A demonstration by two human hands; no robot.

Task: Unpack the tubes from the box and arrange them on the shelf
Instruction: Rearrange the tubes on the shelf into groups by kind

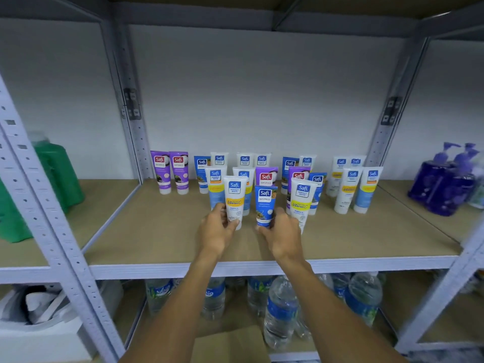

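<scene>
Left hand (216, 231), right hand (284, 235): two tubes (234, 200), one apiece

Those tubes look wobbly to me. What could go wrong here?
The left hand grips a white tube and the right hand a blue tube, both close to the tubes behind. A bump could topple several in a row. A fallen one might roll off the shelf.

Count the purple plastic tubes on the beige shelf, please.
4 purple plastic tubes. The leftmost tube and its neighbour stand together at the left end. The third stands behind the blue tube. The fourth is half covered by a white tube. Others may be hidden.
</scene>
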